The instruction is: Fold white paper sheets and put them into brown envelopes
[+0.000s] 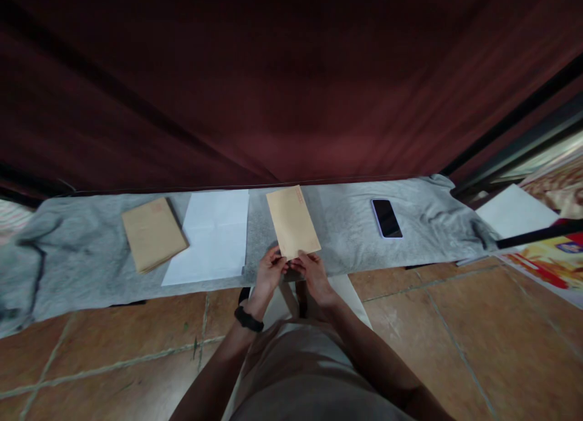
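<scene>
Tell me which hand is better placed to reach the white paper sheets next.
Left, probably. The left hand grips the envelope on the side nearer the white paper sheets; the right hand would have to cross over it.

Grey cloth: envelope stack, paper, phone.

Head view, down over table

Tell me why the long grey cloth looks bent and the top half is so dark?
Head view: the wide lens bows the grey cloth and floor lines toward the edges. The dark red curtain is dim and smeared. Light falls best mid-frame, on the brown envelope that the left hand and right hand hold. The phone screen shows no glare.
</scene>
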Motion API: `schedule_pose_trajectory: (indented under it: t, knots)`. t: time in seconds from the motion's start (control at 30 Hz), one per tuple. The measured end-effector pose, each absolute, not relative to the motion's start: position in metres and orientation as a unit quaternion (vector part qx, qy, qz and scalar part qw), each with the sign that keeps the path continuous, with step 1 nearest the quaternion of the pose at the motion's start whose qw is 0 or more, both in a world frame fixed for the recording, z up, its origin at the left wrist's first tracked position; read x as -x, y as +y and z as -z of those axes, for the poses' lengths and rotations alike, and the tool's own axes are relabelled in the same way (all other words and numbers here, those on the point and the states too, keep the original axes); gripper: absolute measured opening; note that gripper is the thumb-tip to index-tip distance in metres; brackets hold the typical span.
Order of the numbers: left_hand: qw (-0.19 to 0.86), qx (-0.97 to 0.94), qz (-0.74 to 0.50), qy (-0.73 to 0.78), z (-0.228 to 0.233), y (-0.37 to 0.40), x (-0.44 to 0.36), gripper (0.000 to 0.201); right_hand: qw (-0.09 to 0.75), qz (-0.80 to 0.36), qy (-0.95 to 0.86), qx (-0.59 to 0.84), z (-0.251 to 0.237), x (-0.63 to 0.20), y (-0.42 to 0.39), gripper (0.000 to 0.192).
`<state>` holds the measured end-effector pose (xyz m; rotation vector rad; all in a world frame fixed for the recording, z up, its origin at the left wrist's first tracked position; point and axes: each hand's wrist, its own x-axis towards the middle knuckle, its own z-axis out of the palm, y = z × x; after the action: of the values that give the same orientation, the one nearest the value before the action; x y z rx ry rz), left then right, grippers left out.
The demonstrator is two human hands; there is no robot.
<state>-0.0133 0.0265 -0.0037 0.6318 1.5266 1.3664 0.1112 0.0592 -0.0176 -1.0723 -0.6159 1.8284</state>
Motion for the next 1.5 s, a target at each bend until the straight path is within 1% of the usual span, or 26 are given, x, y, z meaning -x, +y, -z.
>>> schedule_pose_trajectory:
  t: [0.2, 0.33, 0.43, 0.47, 0.53, 0.6, 0.63, 0.7, 0.8, 0.87, 0.93, 1.0, 1.03, 1.13, 1.3, 1.5]
  knots:
    - [0.473, -0.26, -0.512, 0.668, 0.008, 0.03, 0.034, 0.051, 0.444, -0.721, -0.247, 0.471, 0.025, -0.129, 0.073, 0.037]
    - [0.473, -0.267, -0.482, 0.688, 0.009, 0.029, 0.041, 0.056, 0.422, -0.669, -0.348, 0.504, 0.03, -0.138, 0.075, 0.033]
    - [0.459, -0.277, -0.465, 0.705, 0.009, 0.029, 0.042, 0.057, 0.414, -0.625, -0.398, 0.529, 0.031, -0.149, 0.072, 0.037]
    - [0.452, -0.283, -0.46, 0.71, 0.01, 0.029, 0.042, 0.056, 0.417, -0.6, -0.421, 0.538, 0.03, -0.153, 0.07, 0.039]
    - [0.437, -0.297, -0.45, 0.72, 0.011, 0.03, 0.041, 0.055, 0.412, -0.501, -0.526, 0.55, 0.027, -0.159, 0.064, 0.036]
    - [0.421, -0.315, -0.438, 0.729, 0.012, 0.03, 0.04, 0.054, 0.38, -0.372, -0.666, 0.523, 0.024, -0.163, 0.059, 0.033]
    - [0.415, -0.324, -0.43, 0.733, 0.012, 0.029, 0.04, 0.053, 0.356, -0.317, -0.726, 0.495, 0.023, -0.163, 0.056, 0.034]
    - [0.401, -0.343, -0.415, 0.741, 0.012, 0.029, 0.04, 0.051, 0.305, -0.254, -0.809, 0.434, 0.022, -0.161, 0.05, 0.038]
    - [0.355, -0.38, -0.395, 0.757, 0.011, 0.025, 0.04, 0.047, 0.234, -0.197, -0.872, 0.382, 0.024, -0.157, 0.045, 0.044]
    - [0.285, -0.415, -0.38, 0.776, 0.009, 0.021, 0.036, 0.041, 0.204, -0.177, -0.886, 0.377, 0.027, -0.156, 0.043, 0.046]
    - [0.187, -0.469, -0.364, 0.783, 0.007, 0.014, 0.028, 0.035, 0.19, -0.163, -0.892, 0.376, 0.03, -0.157, 0.042, 0.047]
    - [0.109, -0.547, -0.345, 0.755, 0.006, 0.005, 0.016, 0.035, 0.182, -0.151, -0.897, 0.374, 0.032, -0.158, 0.041, 0.047]
    - [0.089, -0.589, -0.33, 0.732, 0.006, 0.001, 0.009, 0.037, 0.179, -0.146, -0.899, 0.372, 0.032, -0.158, 0.041, 0.048]
    - [0.083, -0.683, -0.265, 0.676, 0.01, -0.012, -0.009, 0.046, 0.166, -0.14, -0.904, 0.368, 0.034, -0.16, 0.041, 0.054]
    - [0.057, -0.715, -0.178, 0.673, 0.019, -0.022, -0.017, 0.061, 0.149, -0.147, -0.907, 0.365, 0.032, -0.163, 0.04, 0.061]
    - [0.032, -0.722, -0.138, 0.677, 0.023, -0.028, -0.007, 0.063, 0.165, -0.171, -0.895, 0.377, 0.026, -0.169, 0.039, 0.054]
